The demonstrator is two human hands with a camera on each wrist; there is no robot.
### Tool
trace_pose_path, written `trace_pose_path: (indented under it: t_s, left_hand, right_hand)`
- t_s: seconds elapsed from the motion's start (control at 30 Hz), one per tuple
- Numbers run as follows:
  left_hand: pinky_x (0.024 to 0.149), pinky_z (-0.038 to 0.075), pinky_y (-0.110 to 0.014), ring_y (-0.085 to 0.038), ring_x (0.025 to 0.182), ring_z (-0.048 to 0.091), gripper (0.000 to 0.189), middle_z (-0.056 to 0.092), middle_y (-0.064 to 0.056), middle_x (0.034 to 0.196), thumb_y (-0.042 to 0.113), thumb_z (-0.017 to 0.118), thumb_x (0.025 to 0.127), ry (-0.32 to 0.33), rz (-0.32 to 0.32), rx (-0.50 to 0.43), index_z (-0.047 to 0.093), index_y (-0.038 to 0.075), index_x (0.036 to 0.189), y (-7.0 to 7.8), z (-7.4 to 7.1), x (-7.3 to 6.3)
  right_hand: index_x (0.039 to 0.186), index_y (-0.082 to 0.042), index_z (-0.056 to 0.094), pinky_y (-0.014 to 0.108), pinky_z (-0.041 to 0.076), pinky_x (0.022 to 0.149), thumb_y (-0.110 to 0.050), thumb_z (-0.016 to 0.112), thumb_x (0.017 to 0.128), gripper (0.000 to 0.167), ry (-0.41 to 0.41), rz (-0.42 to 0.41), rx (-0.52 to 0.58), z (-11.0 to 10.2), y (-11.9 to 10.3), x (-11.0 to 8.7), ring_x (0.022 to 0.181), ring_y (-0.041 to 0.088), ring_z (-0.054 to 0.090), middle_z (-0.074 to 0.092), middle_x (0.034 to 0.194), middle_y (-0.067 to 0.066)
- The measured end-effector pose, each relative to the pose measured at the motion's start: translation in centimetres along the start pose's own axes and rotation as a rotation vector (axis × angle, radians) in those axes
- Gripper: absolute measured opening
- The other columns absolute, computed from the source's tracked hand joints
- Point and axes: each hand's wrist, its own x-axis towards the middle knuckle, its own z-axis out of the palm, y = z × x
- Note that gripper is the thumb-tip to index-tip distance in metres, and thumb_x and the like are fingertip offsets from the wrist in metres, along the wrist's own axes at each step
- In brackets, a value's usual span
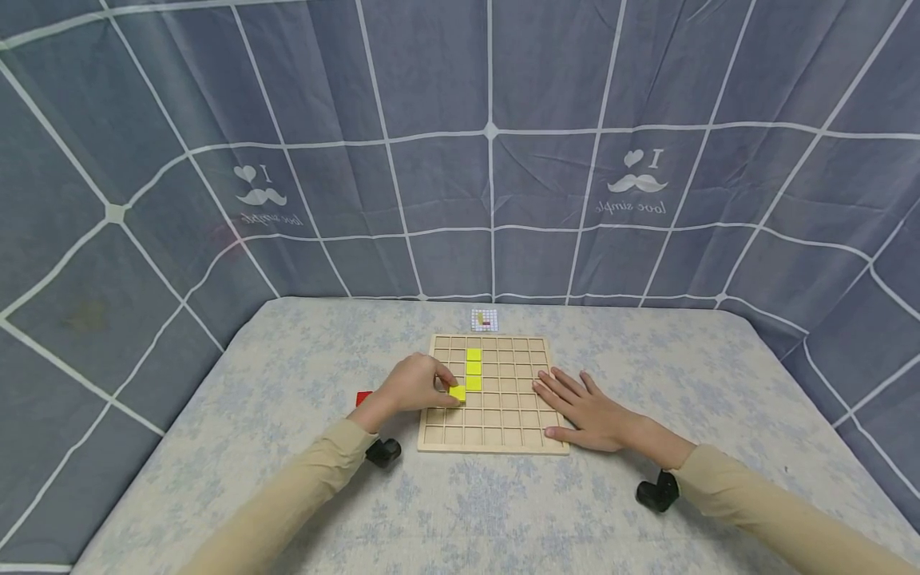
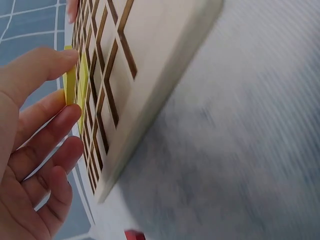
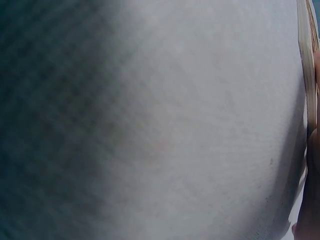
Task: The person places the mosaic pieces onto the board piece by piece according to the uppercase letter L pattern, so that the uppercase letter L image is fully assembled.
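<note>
My left hand (image 1: 417, 383) pinches a yellow square tile (image 1: 457, 393) between thumb and fingers over the left part of a wooden grid board (image 1: 496, 446). In the left wrist view the held tile (image 2: 70, 82) stands tilted close over the grid, its edge toward the camera. Three yellow tiles (image 1: 473, 368) lie in a column on the board, just up and right of the held one. My right hand (image 1: 591, 414) rests with spread fingers on the board's right edge; only a sliver of it shows at the border of the right wrist view.
A red piece (image 1: 363, 397) lies left of the board, partly behind the left wrist. Beyond the board's far edge is a small card (image 1: 485, 320) with a coloured grid pattern. Patterned cloth covers the table (image 1: 503, 519), and a grey-blue curtain (image 1: 446, 184) hangs behind.
</note>
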Motion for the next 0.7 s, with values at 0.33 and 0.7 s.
trace_pose_path:
  t_s: [0.33, 0.7]
  left_hand:
    - [0.069, 0.051, -0.024, -0.008, 0.079, 0.067, 0.027, 0.075, 0.003, 0.089, 0.031, 0.084, 0.072, -0.001, -0.005, 0.02, 0.078, 0.013, 0.093, 1.1, 1.2, 0.6]
    - [0.07, 0.053, -0.024, -0.008, 0.082, 0.069, 0.028, 0.075, 0.0, 0.093, 0.028, 0.084, 0.073, 0.013, 0.031, 0.026, 0.078, 0.012, 0.094, 1.3, 1.8, 0.9]
  right_hand:
    - [0.156, -0.014, 0.015, 0.069, 0.006, 0.111, -0.049, 0.047, 0.097, 0.075, -0.015, 0.004, 0.025, -0.1, 0.0, 0.0, 0.149, 0.037, 0.006, 0.009, 0.162, 0.012]
    - [0.156, -0.014, 0.015, 0.069, 0.006, 0.111, -0.049, 0.047, 0.097, 0.075, -0.016, 0.005, 0.02, -0.1, 0.1, -0.1, 0.149, 0.036, 0.007, 0.01, 0.162, 0.011]
